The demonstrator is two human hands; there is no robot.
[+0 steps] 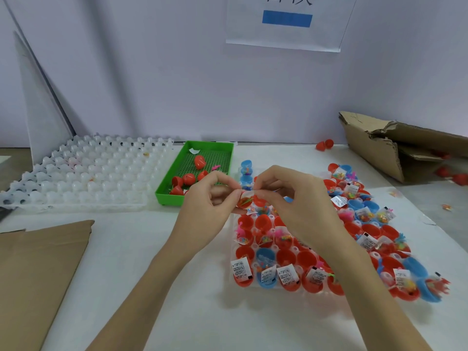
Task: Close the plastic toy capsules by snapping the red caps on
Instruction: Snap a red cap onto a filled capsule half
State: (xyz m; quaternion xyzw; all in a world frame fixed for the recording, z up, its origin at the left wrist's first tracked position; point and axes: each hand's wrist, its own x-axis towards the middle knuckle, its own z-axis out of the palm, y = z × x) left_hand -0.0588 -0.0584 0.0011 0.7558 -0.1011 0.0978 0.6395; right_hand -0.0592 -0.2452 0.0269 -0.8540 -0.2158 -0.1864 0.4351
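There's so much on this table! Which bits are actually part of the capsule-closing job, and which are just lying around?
Part of the job:
- red capsule half, pinched by left hand and right hand
- tray of open capsules
- green tray holding red caps

Just lying about:
- white empty tray
- torn cardboard box
- cardboard sheet
- paper sign

The sign (283,21) on the wall is cut off at the top, so its big letters cannot be read. The right hand (291,198) hides some cups in the clear tray (231,249). The print on the little paper slips (239,268) is too small to read. The red caps (453,177) by the torn box (395,148) look blurry. The brown cardboard (38,274) runs off the left edge.
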